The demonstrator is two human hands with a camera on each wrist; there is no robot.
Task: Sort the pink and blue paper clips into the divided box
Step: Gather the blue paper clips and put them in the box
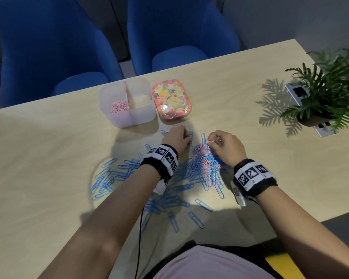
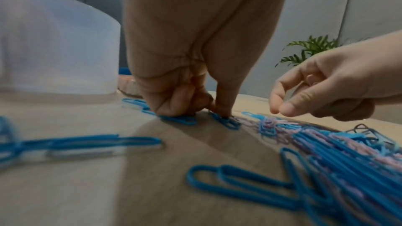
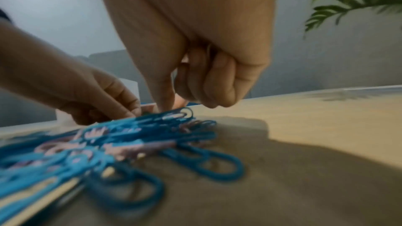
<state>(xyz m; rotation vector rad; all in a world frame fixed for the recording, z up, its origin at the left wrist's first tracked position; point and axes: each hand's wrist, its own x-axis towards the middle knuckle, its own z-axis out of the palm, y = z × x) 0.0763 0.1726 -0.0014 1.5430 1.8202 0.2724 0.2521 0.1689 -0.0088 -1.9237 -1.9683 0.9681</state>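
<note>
A translucent divided box point(image 1: 144, 114) stands at the back of the table, with pink clips point(image 1: 119, 108) in its left compartment. A mixed pile of blue paper clips point(image 1: 195, 170) and pink paper clips point(image 1: 207, 168) lies between my wrists. My left hand point(image 1: 188, 138) has curled fingers, and its thumb and forefinger pinch a blue clip point(image 2: 227, 123) that lies on the table at the pile's far edge. My right hand point(image 1: 210, 137) hovers over the pink clips point(image 2: 274, 123), thumb and forefinger close together, and its curled fingers point(image 3: 217, 78) hold a pale clip point(image 3: 208, 50) in the palm.
A floral lid point(image 1: 171, 101) lies right of the box. Loose blue clips point(image 1: 107, 178) are scattered to the left and toward me. A potted plant point(image 1: 328, 91) stands at the far right by socket panels point(image 1: 296, 92). Two blue chairs point(image 1: 175, 33) stand behind the table.
</note>
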